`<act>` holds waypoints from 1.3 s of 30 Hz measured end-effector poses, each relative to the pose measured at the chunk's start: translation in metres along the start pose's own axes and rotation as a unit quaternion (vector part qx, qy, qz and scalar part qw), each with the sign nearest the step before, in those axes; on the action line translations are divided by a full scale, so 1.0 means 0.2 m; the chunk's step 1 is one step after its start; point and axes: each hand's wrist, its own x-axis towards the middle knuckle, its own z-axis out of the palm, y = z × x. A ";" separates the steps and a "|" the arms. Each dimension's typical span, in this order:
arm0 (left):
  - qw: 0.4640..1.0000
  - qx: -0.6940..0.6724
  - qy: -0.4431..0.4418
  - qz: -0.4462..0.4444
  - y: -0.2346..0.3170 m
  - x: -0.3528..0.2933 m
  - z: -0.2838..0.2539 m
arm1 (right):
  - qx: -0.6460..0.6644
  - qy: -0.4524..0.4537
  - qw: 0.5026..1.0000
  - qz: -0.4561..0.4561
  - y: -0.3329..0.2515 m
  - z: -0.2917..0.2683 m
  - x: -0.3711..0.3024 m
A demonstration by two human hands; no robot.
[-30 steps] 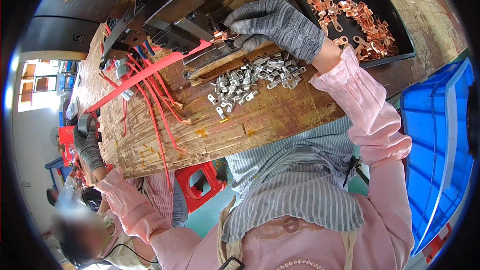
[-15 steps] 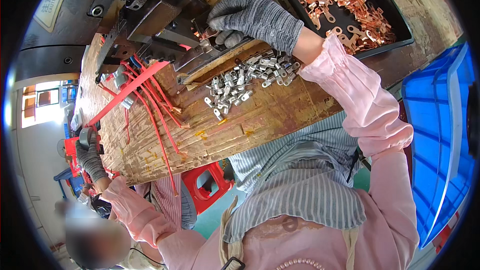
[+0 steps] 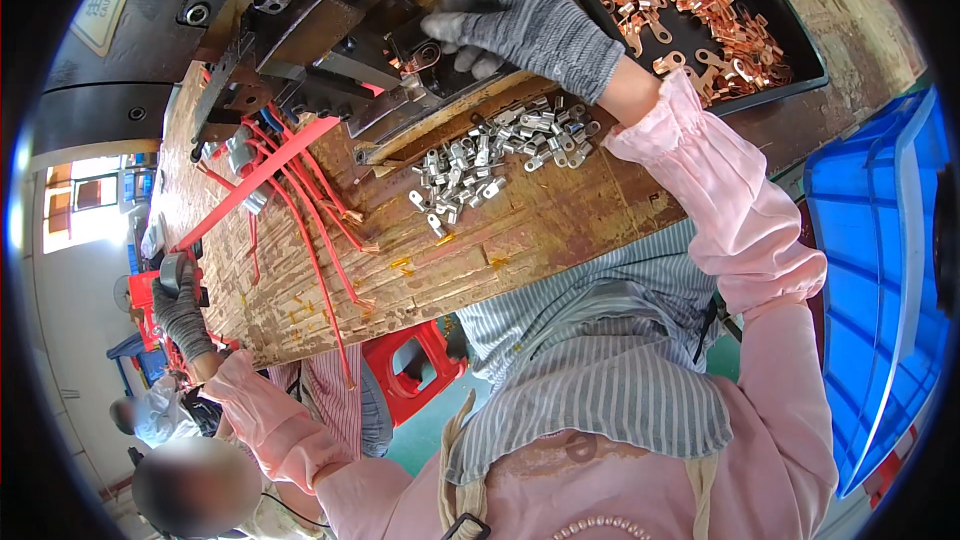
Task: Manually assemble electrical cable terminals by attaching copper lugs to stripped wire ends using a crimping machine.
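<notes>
My left hand [image 3: 180,318], in a grey knit glove, is closed around a grey rounded piece [image 3: 172,273] at the lower end of a long flat red strip [image 3: 262,185]. My right hand [image 3: 535,25], gloved the same way, is at the dark metal press [image 3: 345,65], its fingers apart and nothing visible between them. Just left of its fingertips, a copper ring terminal [image 3: 426,55] sits in the press tooling, ring toward the hand. A silvery piece [image 3: 411,87] lies beside it. Loose silver terminals [image 3: 490,155] form a pile on the worn wooden table [image 3: 440,270].
Red wires [image 3: 305,215] with bare copper ends hang below the press. A black tray [image 3: 775,95] of copper terminals stands at the far right, with a blue crate [image 3: 870,240] beyond the table edge. Nearby are a red stool [image 3: 425,370] and another person at lower left.
My right hand has drawn back slightly to the right and its fingers have come off the copper terminal, which now shows in the tooling. My left hand has barely moved.
</notes>
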 end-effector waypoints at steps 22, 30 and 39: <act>0.991 -0.132 -0.023 -0.015 0.04 -0.03 0.03 | 0.135 0.122 0.983 0.013 -0.10 -0.17 -0.22; 0.996 -0.086 -0.019 -0.021 -0.01 -0.02 0.04 | 0.021 0.063 0.995 -0.074 0.06 -0.18 -0.17; 0.979 -0.200 -0.016 -0.035 -0.18 -0.01 0.05 | 0.031 -0.019 0.998 -0.046 0.05 -0.06 -0.20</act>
